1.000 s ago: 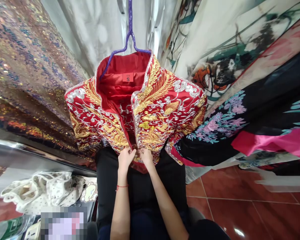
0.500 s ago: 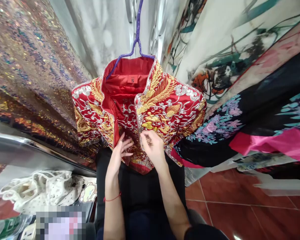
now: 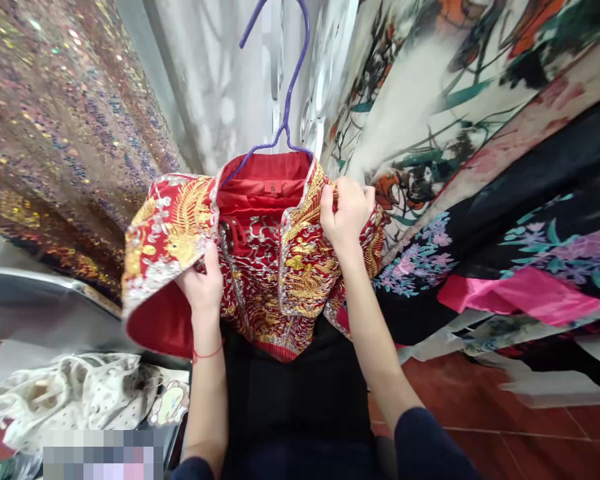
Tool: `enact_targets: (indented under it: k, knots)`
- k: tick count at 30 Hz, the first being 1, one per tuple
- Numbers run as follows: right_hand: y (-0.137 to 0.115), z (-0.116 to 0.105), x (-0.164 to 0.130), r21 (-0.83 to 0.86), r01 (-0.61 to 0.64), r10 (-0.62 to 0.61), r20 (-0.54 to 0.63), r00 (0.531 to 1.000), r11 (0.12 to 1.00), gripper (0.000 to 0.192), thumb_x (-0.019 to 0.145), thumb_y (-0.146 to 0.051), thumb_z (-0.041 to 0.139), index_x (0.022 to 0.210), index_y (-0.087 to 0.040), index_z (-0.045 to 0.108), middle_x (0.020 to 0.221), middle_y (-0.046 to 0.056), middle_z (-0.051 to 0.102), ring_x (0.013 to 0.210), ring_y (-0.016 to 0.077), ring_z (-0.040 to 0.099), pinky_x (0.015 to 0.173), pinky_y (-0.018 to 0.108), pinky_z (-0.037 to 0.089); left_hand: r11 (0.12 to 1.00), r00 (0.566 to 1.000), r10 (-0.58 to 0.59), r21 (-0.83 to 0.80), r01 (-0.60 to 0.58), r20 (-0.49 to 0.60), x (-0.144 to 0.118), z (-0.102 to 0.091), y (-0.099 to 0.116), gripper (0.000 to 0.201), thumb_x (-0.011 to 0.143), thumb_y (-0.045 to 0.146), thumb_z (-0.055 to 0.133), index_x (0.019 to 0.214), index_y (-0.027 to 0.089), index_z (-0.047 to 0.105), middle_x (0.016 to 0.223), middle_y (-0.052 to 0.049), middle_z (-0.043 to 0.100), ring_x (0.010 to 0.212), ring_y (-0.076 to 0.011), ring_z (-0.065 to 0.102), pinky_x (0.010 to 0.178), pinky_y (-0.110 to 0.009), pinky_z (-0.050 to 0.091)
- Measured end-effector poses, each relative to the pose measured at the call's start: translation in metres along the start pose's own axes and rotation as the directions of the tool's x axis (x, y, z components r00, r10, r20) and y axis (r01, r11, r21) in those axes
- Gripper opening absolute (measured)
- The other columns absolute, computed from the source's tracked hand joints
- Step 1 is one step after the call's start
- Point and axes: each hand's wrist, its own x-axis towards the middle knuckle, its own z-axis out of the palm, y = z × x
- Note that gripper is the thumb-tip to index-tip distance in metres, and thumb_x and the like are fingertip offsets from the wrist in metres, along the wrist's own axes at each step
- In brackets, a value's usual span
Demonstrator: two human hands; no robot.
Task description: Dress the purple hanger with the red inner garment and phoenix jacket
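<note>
Head view: both hands grip red jacket (image 3: 280,267) on hanger (image 3: 285,100).

To your left hangs a sequined fabric (image 3: 55,133), with a pale curtain (image 3: 215,87) just beside it. To your right, a painted cloth (image 3: 430,87) lies above a black flowered cloth (image 3: 530,220) with pink trim. Below, a white spotted bag (image 3: 70,400) and red floor tiles (image 3: 530,440).

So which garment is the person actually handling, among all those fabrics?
Find the purple hanger in the middle of the crowded rack. On it hangs a red jacket, gripped by the left hand and right hand. Only it has dense gold and silver embroidery and a red lining with an S tag.
</note>
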Motion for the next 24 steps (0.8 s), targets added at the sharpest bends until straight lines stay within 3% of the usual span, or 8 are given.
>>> enact_targets:
  k: [2,4,8,11,14,20,24]
  knots:
    - [0.001,0.001,0.002,0.017,0.009,-0.009,0.002,1.0,1.0,0.063,0.103,-0.053,0.01,0.079,-0.019,0.058,0.072,0.005,0.057,0.073,0.0199,0.054,0.084,0.04,0.039,0.999,0.997,0.053,-0.006,-0.053,-0.059,0.028,0.004,0.003,0.061,0.091,0.059,0.05,0.122,0.009,0.064,0.135,-0.023,0.06,0.142,-0.0371,0.044,0.122,-0.051,0.029]
    - [0.002,0.0,0.004,0.036,0.021,-0.022,0.024,0.999,0.999,0.066,0.101,-0.058,0.009,0.076,-0.02,0.056,0.069,0.004,0.055,0.071,0.0193,0.052,0.081,0.039,0.039,0.994,0.994,0.105,0.012,-0.105,-0.043,0.056,0.007,0.004,0.062,0.092,0.06,0.047,0.122,0.009,0.063,0.137,-0.024,0.057,0.143,-0.0372,0.041,0.12,-0.052,0.03]
    - [0.003,-0.006,0.004,0.061,0.044,-0.048,0.061,0.997,0.997,0.065,0.099,-0.066,0.014,0.076,-0.021,0.054,0.07,0.003,0.055,0.072,0.0191,0.052,0.081,0.037,0.039,0.964,0.959,0.23,0.097,-0.247,0.163,0.094,0.004,-0.001,0.065,0.094,0.063,0.042,0.118,0.007,0.063,0.13,-0.024,0.06,0.131,-0.0353,0.051,0.113,-0.051,0.037]
    - [-0.004,-0.015,-0.001,0.039,0.024,-0.025,0.033,0.999,0.999,0.062,0.101,-0.063,0.016,0.076,-0.021,0.053,0.072,0.003,0.058,0.074,0.0184,0.053,0.083,0.036,0.038,0.956,0.945,0.247,0.109,-0.274,0.214,0.098,-0.006,-0.005,0.056,0.095,0.061,0.043,0.103,0.01,0.064,0.098,-0.014,0.067,0.095,-0.025,0.063,0.093,-0.041,0.049]
    - [-0.01,-0.027,-0.002,0.036,0.015,-0.016,0.043,0.999,0.999,0.059,0.102,-0.061,0.02,0.077,-0.021,0.055,0.074,0.003,0.061,0.075,0.0177,0.055,0.083,0.035,0.036,0.962,0.956,0.213,0.126,-0.242,0.203,0.091,-0.014,-0.003,0.041,0.09,0.055,0.057,0.086,0.015,0.063,0.078,-0.004,0.062,0.074,-0.0168,0.057,0.077,-0.031,0.049]
    - [0.005,-0.057,-0.001,0.044,0.028,-0.035,0.174,0.984,0.999,0.062,0.102,-0.063,0.021,0.068,-0.021,0.052,0.066,0.001,0.06,0.068,0.0154,0.054,0.076,0.031,0.033,0.957,0.976,0.15,0.224,-0.184,0.16,0.089,-0.025,0.005,0.034,0.089,0.05,0.064,0.082,0.016,0.064,0.074,-0.001,0.06,0.069,-0.0163,0.053,0.073,-0.03,0.045]
    - [0.019,-0.074,-0.011,0.016,0.065,-0.066,0.173,0.983,0.998,0.063,0.102,-0.062,0.021,0.07,-0.021,0.055,0.07,0.001,0.063,0.071,0.016,0.055,0.076,0.032,0.032,0.932,0.972,0.182,0.287,-0.219,0.151,0.096,-0.027,-0.001,0.037,0.088,0.053,0.065,0.08,0.017,0.061,0.072,0.001,0.055,0.066,-0.0141,0.044,0.068,-0.028,0.04]
